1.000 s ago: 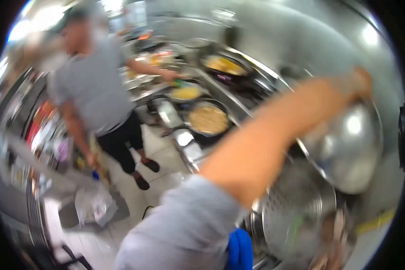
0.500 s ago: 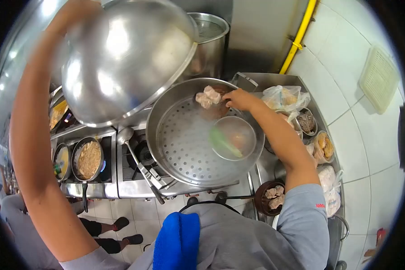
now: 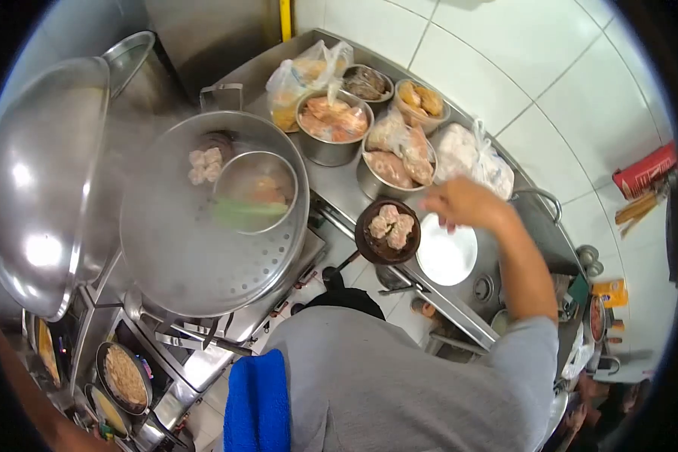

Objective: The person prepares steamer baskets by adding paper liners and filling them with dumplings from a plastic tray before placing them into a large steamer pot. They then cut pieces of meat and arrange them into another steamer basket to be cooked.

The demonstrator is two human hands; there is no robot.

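Observation:
My right hand (image 3: 463, 203) is above the edge of a white plate (image 3: 448, 252), its fingers loosely bent and apart, with nothing seen in them. Just left of it, a small dark brown bowl (image 3: 384, 252) holds several pale meat dumplings (image 3: 395, 226). In the wide, perforated steamer pot (image 3: 233, 282), more dumplings (image 3: 205, 166) sit in a dark dish, beside a round metal bowl (image 3: 292, 177) containing something green and orange under steam. A large domed lid (image 3: 41, 188) is tilted up at the left. Only my left forearm shows at the lower left; the hand is out of view.
Metal pots of raw meat (image 3: 339, 154) and bagged food (image 3: 301, 71) line the steel counter behind. At lower left, a pan of food (image 3: 126, 375) stands on the stove near a long-handled ladle (image 3: 196, 331). A tall pot (image 3: 139, 83) is behind the lid.
My view has turned right. My right hand has left the dumplings in the steamer and moved over to the brown bowl and white plate. My left hand has gone out of view.

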